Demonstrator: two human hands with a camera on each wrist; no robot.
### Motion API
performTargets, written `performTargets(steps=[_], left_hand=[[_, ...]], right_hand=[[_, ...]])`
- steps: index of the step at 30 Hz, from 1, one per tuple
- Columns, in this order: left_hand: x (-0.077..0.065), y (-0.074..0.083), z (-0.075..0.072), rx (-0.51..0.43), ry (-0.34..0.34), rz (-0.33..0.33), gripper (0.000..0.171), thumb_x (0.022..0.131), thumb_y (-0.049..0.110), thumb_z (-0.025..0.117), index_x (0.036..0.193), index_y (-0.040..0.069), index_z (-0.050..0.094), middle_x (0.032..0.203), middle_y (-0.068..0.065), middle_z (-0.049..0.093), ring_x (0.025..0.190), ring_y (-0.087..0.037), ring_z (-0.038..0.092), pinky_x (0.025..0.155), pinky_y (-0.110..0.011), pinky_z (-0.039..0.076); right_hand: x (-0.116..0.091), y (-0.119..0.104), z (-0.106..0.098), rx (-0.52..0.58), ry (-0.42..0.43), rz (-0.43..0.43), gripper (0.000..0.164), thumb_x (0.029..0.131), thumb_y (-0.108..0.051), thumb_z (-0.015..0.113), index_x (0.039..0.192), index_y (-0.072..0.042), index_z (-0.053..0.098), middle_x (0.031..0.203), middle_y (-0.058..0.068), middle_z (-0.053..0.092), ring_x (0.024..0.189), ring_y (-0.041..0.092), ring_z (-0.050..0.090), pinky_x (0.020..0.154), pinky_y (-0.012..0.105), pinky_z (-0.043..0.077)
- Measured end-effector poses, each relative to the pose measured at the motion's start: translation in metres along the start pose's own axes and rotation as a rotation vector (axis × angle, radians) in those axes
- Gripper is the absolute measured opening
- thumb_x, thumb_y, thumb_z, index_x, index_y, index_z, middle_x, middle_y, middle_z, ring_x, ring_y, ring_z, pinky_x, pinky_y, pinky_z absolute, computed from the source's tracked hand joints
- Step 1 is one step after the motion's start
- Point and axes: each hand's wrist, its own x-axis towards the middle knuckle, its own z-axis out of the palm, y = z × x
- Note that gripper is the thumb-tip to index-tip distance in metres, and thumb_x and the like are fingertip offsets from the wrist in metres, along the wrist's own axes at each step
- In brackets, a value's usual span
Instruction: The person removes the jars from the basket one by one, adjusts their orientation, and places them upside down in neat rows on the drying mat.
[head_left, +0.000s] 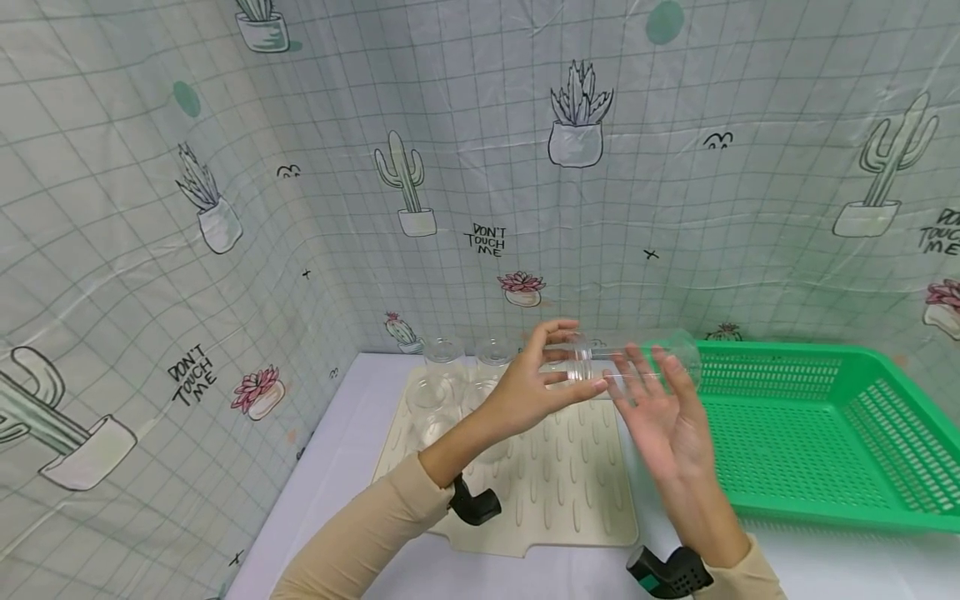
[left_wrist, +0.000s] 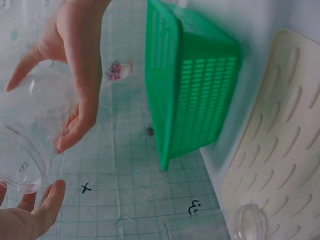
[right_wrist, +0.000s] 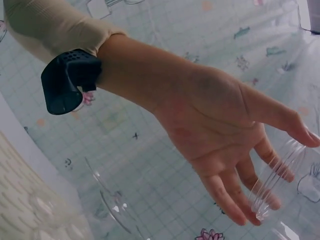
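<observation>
A clear, see-through jar (head_left: 607,358) is held sideways in the air above the mat. My left hand (head_left: 521,387) grips its ridged mouth end, fingers behind and thumb in front. The right wrist view shows this left hand (right_wrist: 215,125) with the threaded rim (right_wrist: 277,175) between thumb and fingers. At the other end is my right hand (head_left: 667,421), palm showing and fingers extended, seen partly through the clear wall. In the left wrist view the right hand (left_wrist: 77,55) spreads thumb and fingers around the jar's far end.
Several similar clear jars (head_left: 442,354) stand at the left of a beige ridged mat (head_left: 555,492). To the right sits a green plastic basket (head_left: 795,442) with slotted walls. A grid-patterned sheet (head_left: 480,167) hangs behind the white table.
</observation>
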Motion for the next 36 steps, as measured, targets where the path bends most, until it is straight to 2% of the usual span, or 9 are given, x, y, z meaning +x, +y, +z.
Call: performTargets(steps=[6, 10, 14, 17, 21, 23, 26, 30, 36], left_hand=[[-0.010, 0.018, -0.011, 0.112, 0.033, 0.058, 0.069, 0.082, 0.026, 0.070, 0.137, 0.024, 0.030, 0.134, 0.002, 0.039, 0.122, -0.014, 0.041, 0.098, -0.034, 0.039], [-0.018, 0.030, -0.019, 0.181, 0.060, 0.055, 0.070, 0.082, 0.021, 0.071, 0.138, 0.019, 0.030, 0.136, 0.002, 0.038, 0.125, -0.015, 0.037, 0.101, -0.036, 0.036], [-0.021, 0.016, -0.029, 0.260, 0.098, 0.030, 0.074, 0.081, 0.031, 0.071, 0.140, 0.023, 0.028, 0.138, 0.007, 0.036, 0.125, -0.010, 0.034, 0.102, -0.031, 0.034], [-0.022, -0.001, -0.038, 0.317, 0.135, 0.032, 0.076, 0.078, 0.042, 0.070, 0.140, 0.028, 0.028, 0.139, 0.013, 0.034, 0.125, -0.006, 0.033, 0.101, -0.031, 0.033], [-0.030, -0.014, -0.050, 0.357, 0.175, 0.050, 0.077, 0.078, 0.046, 0.069, 0.140, 0.029, 0.028, 0.140, 0.013, 0.033, 0.126, -0.008, 0.033, 0.101, -0.036, 0.034], [-0.034, -0.018, -0.055, 0.367, 0.189, 0.050, 0.077, 0.078, 0.045, 0.070, 0.140, 0.027, 0.028, 0.141, 0.010, 0.034, 0.127, -0.011, 0.033, 0.101, -0.037, 0.033], [-0.042, -0.021, -0.062, 0.392, 0.209, 0.038, 0.077, 0.078, 0.044, 0.069, 0.141, 0.028, 0.028, 0.141, 0.009, 0.034, 0.128, -0.012, 0.032, 0.103, -0.038, 0.031], [-0.054, -0.026, -0.073, 0.441, 0.246, 0.008, 0.077, 0.078, 0.049, 0.068, 0.140, 0.030, 0.028, 0.141, 0.009, 0.034, 0.128, -0.010, 0.031, 0.103, -0.039, 0.030], [-0.074, -0.034, -0.089, 0.490, 0.312, -0.098, 0.081, 0.075, 0.056, 0.067, 0.141, 0.035, 0.026, 0.141, 0.015, 0.028, 0.128, -0.015, 0.030, 0.100, -0.048, 0.032]], right_hand=[[0.005, -0.004, -0.001, -0.043, 0.008, 0.012, 0.040, 0.092, -0.015, 0.052, 0.127, -0.014, 0.033, 0.140, 0.009, 0.028, 0.135, 0.027, 0.020, 0.109, 0.043, 0.019], [0.007, -0.007, -0.002, -0.132, -0.003, 0.035, 0.045, 0.093, -0.017, 0.051, 0.131, -0.017, 0.026, 0.140, 0.005, 0.026, 0.133, 0.024, 0.026, 0.106, 0.039, 0.027], [0.012, -0.009, -0.005, -0.176, -0.053, 0.032, 0.031, 0.094, -0.014, 0.048, 0.123, -0.014, 0.035, 0.125, 0.008, 0.044, 0.115, 0.024, 0.045, 0.104, 0.041, 0.030], [0.015, -0.011, -0.007, -0.190, -0.053, 0.018, 0.021, 0.094, -0.010, 0.048, 0.114, -0.010, 0.043, 0.120, 0.010, 0.048, 0.117, 0.028, 0.046, 0.106, 0.045, 0.027], [0.016, -0.011, -0.008, -0.245, -0.009, 0.012, 0.035, 0.093, -0.010, 0.050, 0.126, -0.011, 0.036, 0.129, 0.009, 0.041, 0.133, 0.031, 0.026, 0.108, 0.045, 0.023], [0.018, -0.012, -0.009, -0.273, 0.010, 0.012, 0.045, 0.093, -0.010, 0.050, 0.132, -0.010, 0.028, 0.129, 0.009, 0.041, 0.134, 0.031, 0.025, 0.107, 0.045, 0.023], [0.020, -0.012, -0.010, -0.329, 0.020, 0.005, 0.049, 0.093, -0.008, 0.050, 0.134, -0.010, 0.024, 0.127, 0.009, 0.045, 0.128, 0.030, 0.035, 0.105, 0.045, 0.029], [0.023, -0.012, -0.012, -0.360, 0.040, 0.006, 0.043, 0.092, -0.005, 0.051, 0.129, -0.009, 0.030, 0.118, 0.008, 0.052, 0.118, 0.028, 0.047, 0.098, 0.042, 0.038], [0.027, -0.009, -0.014, -0.458, 0.079, 0.021, 0.050, 0.090, -0.004, 0.055, 0.133, -0.011, 0.030, 0.115, 0.007, 0.053, 0.112, 0.024, 0.052, 0.098, 0.042, 0.039]])
